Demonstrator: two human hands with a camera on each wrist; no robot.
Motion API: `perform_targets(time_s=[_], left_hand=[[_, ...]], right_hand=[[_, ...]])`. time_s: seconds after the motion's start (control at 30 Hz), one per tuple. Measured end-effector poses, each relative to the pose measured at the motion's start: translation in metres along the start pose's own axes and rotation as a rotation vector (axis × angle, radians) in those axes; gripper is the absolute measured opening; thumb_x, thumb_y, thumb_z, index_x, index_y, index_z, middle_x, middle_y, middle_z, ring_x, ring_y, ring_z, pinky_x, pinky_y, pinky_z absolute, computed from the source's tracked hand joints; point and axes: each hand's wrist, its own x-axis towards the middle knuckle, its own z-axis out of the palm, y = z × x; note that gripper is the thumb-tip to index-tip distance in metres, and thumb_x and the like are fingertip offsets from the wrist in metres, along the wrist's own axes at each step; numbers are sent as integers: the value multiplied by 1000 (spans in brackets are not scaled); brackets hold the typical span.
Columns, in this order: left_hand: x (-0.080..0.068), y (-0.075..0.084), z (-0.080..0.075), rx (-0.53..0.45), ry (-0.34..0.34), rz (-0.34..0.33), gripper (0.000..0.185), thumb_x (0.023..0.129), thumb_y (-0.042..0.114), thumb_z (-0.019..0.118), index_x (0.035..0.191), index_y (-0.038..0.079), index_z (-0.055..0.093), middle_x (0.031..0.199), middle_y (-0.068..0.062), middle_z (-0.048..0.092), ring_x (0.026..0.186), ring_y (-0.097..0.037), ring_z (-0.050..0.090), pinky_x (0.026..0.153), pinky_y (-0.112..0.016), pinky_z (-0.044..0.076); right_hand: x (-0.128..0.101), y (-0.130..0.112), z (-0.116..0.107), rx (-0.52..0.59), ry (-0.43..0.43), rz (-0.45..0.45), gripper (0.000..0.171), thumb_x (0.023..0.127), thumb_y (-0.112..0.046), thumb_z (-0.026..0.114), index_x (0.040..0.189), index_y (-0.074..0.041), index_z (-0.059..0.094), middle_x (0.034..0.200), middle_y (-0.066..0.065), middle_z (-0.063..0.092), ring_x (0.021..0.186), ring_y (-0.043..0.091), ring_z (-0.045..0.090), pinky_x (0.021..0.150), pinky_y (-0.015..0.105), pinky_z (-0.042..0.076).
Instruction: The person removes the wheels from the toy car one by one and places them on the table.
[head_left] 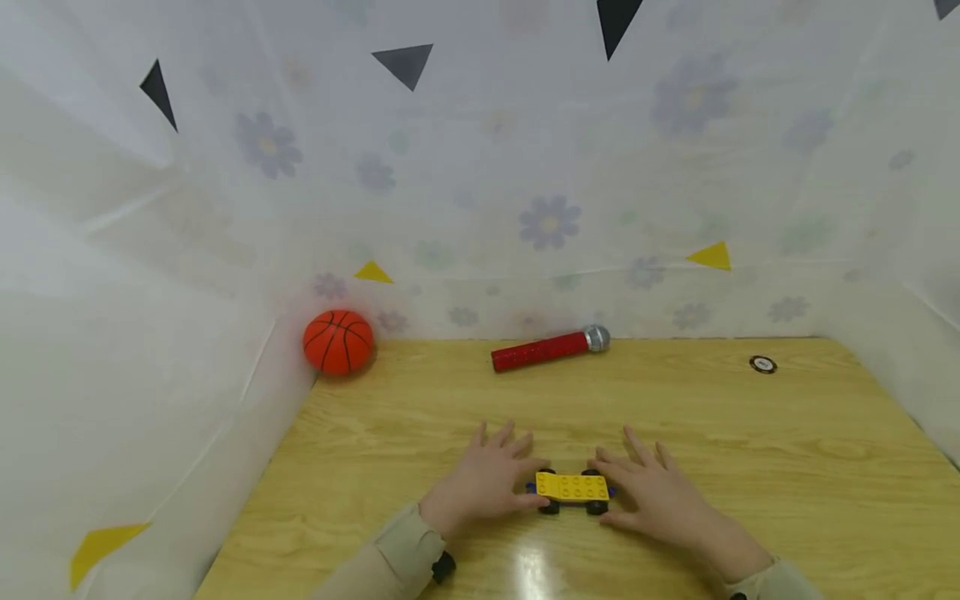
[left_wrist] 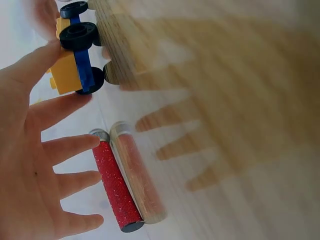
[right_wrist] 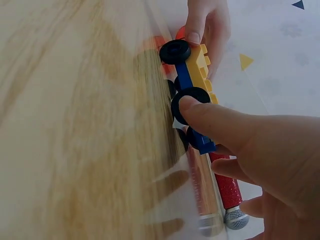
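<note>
A small toy car [head_left: 572, 487] with a yellow studded top, blue base and black wheels is on the wooden table between both hands. My left hand [head_left: 491, 479] pinches its left end, thumb on a near wheel and index finger at the far one. The other left fingers spread outward. At the car's right end, my right hand [head_left: 660, 496] holds it the same way. The right wrist view shows that thumb pressed on a black wheel [right_wrist: 175, 51] axle's neighbour, with the index finger mostly hidden behind the car.
Along the back of the table [head_left: 420, 400] lies a red toy microphone [head_left: 542, 352] with a silver head. An orange basketball [head_left: 338, 342] sits at the back left corner, and a small round black-and-white disc [head_left: 762, 364] at the back right. A flowered white sheet [head_left: 465, 208] encloses the table.
</note>
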Motion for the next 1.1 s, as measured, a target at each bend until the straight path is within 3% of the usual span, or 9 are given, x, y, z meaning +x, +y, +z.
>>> perform_targets(time_s=[0.17,0.37,0.57,0.7,0.87,1.1], left_hand=[[1,0,3,-39,0,4,57,94,72,39,143,44,49,159,2,37,150,-33,26,117,-67,22],[0,-4,6,-127,24,-3,53,93,69,48,139,42,54,157,3,40,148,-32,30,116,-66,24],[1,-8,8,-231,60,0,57,92,71,46,142,42,50,155,5,43,147,-30,33,117,-64,25],[1,-10,8,-345,96,8,60,93,68,49,144,37,49,154,6,44,147,-30,34,118,-65,22],[-1,-13,-4,-526,146,23,60,93,56,60,146,29,50,151,4,48,147,-33,33,119,-64,19],[2,-8,-27,-800,200,-12,53,92,50,65,142,43,49,149,8,50,144,-25,39,117,-57,32]], right_hand=[[1,4,0,45,-8,-20,65,83,-58,71,137,-24,59,143,5,57,144,51,26,100,82,26],[2,9,3,192,17,-21,66,80,-55,76,136,-24,61,139,6,61,142,52,29,101,81,27],[2,8,-4,273,52,-5,69,79,-50,78,137,-17,60,145,23,51,135,57,36,96,80,33],[2,7,-11,301,85,12,68,78,-42,81,137,-16,60,149,34,38,129,61,39,93,78,38],[2,3,-22,317,166,-6,65,78,-32,83,137,-19,60,149,38,34,122,62,46,89,75,45],[5,4,-40,395,262,-35,66,77,-18,84,138,-20,59,150,34,38,119,58,52,83,65,53]])
